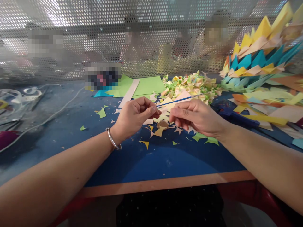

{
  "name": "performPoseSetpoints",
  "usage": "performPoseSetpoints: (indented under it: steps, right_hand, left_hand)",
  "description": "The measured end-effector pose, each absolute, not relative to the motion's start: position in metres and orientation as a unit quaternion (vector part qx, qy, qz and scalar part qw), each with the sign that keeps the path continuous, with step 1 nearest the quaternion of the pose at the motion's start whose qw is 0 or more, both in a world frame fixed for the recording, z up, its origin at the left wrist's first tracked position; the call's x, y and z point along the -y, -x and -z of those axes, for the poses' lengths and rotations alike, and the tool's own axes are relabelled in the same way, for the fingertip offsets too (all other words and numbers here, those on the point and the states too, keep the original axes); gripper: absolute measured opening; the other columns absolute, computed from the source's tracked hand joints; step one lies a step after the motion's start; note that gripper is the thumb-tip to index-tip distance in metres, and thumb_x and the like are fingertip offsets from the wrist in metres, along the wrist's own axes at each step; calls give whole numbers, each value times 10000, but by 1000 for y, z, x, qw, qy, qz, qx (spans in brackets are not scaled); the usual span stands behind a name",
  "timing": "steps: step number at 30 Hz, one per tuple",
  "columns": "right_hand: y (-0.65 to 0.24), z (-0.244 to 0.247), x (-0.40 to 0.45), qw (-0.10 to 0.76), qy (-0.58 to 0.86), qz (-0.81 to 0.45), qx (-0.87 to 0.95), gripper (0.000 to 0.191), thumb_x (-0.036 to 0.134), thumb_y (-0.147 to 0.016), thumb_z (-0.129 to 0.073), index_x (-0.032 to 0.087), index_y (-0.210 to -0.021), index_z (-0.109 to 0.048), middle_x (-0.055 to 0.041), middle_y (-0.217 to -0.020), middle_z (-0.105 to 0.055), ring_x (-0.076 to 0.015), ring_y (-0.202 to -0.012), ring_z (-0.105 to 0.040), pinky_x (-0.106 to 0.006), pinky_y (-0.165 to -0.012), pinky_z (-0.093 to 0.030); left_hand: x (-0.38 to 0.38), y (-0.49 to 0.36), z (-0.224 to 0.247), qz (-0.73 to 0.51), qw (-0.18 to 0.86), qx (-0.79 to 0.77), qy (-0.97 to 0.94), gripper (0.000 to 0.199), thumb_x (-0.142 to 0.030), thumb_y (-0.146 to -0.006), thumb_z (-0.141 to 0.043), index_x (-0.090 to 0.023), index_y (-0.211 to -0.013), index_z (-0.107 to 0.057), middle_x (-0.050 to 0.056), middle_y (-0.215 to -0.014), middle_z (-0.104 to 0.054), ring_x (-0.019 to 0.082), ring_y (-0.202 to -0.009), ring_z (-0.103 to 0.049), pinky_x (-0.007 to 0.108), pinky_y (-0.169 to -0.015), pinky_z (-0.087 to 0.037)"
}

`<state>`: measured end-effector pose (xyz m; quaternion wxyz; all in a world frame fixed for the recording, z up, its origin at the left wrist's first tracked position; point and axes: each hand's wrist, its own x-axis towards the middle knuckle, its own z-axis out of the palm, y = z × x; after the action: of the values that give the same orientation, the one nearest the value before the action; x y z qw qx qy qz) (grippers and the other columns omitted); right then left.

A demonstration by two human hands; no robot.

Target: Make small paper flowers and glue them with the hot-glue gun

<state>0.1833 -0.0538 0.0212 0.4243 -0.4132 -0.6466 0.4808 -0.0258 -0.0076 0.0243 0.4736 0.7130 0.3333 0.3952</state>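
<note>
My left hand (139,115), with a silver bangle on its wrist, is closed in a pinch near the middle of the view. A thin blue stick (176,101) runs from its fingertips up to the right, passing above the fingers of my right hand (193,117). The fingers of my right hand are curled, thumb against forefinger; what they hold, if anything, is too small to make out. Below and between both hands lie cut paper scraps (158,130) and a small round brown piece (162,124).
Behind are green paper sheets (151,85), a pale strip (129,93) and a heap of small folded papers (196,82). A layered spiky paper piece (258,63) and a dark blue tool (233,113) are at right. White cord (50,118) crosses the left.
</note>
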Motion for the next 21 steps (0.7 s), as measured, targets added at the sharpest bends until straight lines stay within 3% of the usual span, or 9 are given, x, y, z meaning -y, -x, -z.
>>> performPoseSetpoints:
  steps: [8,12,21]
  right_hand:
    - [-176,-20,62,432,445,-264,739,183,327,-907,-658,176,-809,-688,3,-687,-593,-80,-546,-493,-220,-491,-392]
    - [-171,-15,62,425,440,-246,751,206,382,-911,-648,180,-893,-685,-21,-761,-635,-96,-579,-499,-236,-510,-398]
    - [-169,-13,59,444,454,-228,738,207,389,-894,-674,186,-935,-669,8,-668,-599,-85,-514,-468,-233,-476,-365]
  left_hand:
    - [10,23,-22,-397,523,-330,-678,125,-264,-866,-687,-161,-808,-647,57,-825,-739,155,-746,-718,269,-715,-561]
    - [12,23,-22,-393,537,-320,-675,156,-291,-852,-713,-151,-818,-653,45,-812,-719,149,-757,-702,248,-697,-541]
    - [15,22,-23,-394,545,-334,-660,155,-294,-845,-701,-160,-791,-643,38,-783,-700,150,-740,-673,257,-662,-504]
